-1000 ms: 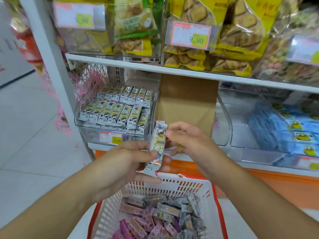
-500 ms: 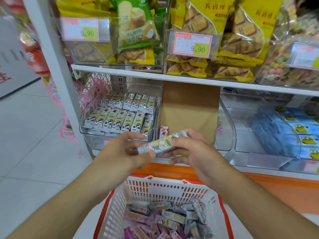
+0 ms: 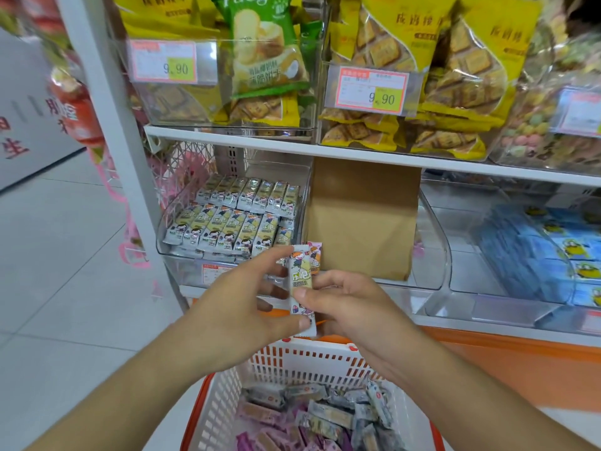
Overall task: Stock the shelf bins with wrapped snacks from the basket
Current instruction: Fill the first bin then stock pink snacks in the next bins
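A wrapped snack bar (image 3: 300, 281) with cartoon figures stands upright between both hands, above the basket. My left hand (image 3: 240, 307) pinches its lower end with the thumb and touches its top with a fingertip. My right hand (image 3: 348, 304) pinches its middle from the right. Behind the bar shows a second, pink-wrapped one (image 3: 314, 258). The white and orange basket (image 3: 292, 362) below holds several purple and grey wrapped snacks (image 3: 312, 418). A clear shelf bin (image 3: 182, 255) just beyond the hands holds neat rows of the same cartoon bars (image 3: 240, 216).
A brown cardboard divider (image 3: 364, 216) stands right of that bin. Farther right, a clear bin (image 3: 487, 307) holds blue packets (image 3: 553, 249). The upper shelf (image 3: 325, 151) carries bins of yellow and green biscuit bags with price tags. Tiled floor lies to the left.
The bar was turned from upright to lying sideways, and now stands upright again in both hands. The view has tilted up toward the shelf.
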`<state>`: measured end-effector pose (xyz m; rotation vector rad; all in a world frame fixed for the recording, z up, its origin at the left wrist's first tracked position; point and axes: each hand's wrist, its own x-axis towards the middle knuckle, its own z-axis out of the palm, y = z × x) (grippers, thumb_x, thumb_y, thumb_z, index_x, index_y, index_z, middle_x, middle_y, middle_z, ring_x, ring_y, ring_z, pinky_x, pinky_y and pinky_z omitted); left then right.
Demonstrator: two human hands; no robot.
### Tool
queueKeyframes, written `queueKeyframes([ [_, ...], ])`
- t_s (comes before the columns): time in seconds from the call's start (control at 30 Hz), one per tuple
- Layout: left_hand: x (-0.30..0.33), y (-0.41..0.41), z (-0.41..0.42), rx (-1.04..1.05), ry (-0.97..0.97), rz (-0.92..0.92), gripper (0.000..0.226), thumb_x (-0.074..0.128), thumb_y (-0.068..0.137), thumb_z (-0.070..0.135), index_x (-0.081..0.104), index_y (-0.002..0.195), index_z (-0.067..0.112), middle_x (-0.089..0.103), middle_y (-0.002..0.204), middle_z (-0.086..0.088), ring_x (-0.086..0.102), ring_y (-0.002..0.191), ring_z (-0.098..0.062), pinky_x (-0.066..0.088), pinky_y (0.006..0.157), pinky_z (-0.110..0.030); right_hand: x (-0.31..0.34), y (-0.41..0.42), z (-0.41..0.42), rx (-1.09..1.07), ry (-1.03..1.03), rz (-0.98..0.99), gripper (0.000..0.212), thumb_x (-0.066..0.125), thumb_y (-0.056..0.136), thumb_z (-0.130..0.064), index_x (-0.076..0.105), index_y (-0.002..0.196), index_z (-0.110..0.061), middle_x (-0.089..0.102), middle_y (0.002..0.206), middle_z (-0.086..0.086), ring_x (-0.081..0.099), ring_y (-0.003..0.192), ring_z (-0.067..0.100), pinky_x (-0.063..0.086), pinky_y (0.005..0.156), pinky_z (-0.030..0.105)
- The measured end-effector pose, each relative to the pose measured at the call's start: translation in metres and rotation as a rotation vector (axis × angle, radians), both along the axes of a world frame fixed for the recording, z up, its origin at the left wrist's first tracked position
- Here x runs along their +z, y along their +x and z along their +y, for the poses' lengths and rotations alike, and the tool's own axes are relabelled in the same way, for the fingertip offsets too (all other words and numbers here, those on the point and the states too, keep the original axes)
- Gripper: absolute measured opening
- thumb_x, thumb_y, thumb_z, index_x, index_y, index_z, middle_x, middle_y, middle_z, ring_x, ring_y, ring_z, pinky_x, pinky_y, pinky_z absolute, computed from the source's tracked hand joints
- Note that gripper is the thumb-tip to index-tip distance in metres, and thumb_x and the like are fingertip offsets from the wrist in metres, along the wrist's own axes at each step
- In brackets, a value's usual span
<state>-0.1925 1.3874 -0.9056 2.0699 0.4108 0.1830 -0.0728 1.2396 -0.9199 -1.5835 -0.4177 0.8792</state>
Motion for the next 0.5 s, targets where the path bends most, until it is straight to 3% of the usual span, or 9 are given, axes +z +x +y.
queueKeyframes([
  [0.17, -0.003, 0.009, 0.012, -0.018, 0.137, 0.002, 0.096, 0.095, 0.070, 0.038, 0.040, 0.146, 0.058, 0.055, 0.121, 0.030, 0.064, 0.101, 0.007, 0.057, 0.089, -0.023, 0.002, 0.000, 0.008, -0.022, -0.049, -0.076, 0.030, 0.084, 0.089, -0.023, 0.066, 0.107, -0.006, 0.079, 0.085, 0.004, 0.074, 0.078, 0.017, 0.060, 0.067, 0.033],
  [0.33, 0.009, 0.024, 0.031, -0.001, 0.283, 0.003, 0.088, 0.096, 0.067, 0.042, 0.046, 0.137, 0.058, 0.059, 0.113, 0.026, 0.064, 0.096, 0.006, 0.058, 0.086, -0.026, 0.006, 0.010, 0.014, 0.007, -0.069, -0.175, 0.020, 0.074, 0.095, -0.040, 0.073, 0.109, -0.026, 0.079, 0.099, -0.012, 0.074, 0.092, 0.002, 0.057, 0.091, 0.030],
  [0.43, 0.017, 0.042, 0.057, 0.041, 0.366, -0.003, 0.088, 0.094, 0.069, 0.047, 0.044, 0.142, 0.054, 0.060, 0.120, 0.018, 0.061, 0.110, 0.001, 0.053, 0.098, -0.035, 0.007, 0.023, 0.010, -0.054, -0.138, -0.335, 0.019, 0.066, 0.099, -0.043, 0.064, 0.116, -0.036, 0.072, 0.106, -0.020, 0.066, 0.090, -0.011, 0.048, 0.077, 0.013],
  [0.5, 0.019, 0.057, 0.077, 0.051, 0.455, 0.031, 0.092, 0.091, 0.070, 0.054, 0.041, 0.147, 0.051, 0.053, 0.138, 0.010, 0.052, 0.129, -0.011, 0.046, 0.108, -0.040, 0.000, 0.035, 0.004, -0.117, -0.230, -0.474, 0.020, 0.064, 0.100, -0.044, 0.059, 0.118, -0.038, 0.065, 0.114, -0.021, 0.063, 0.102, -0.006, 0.050, 0.085, 0.019],
])
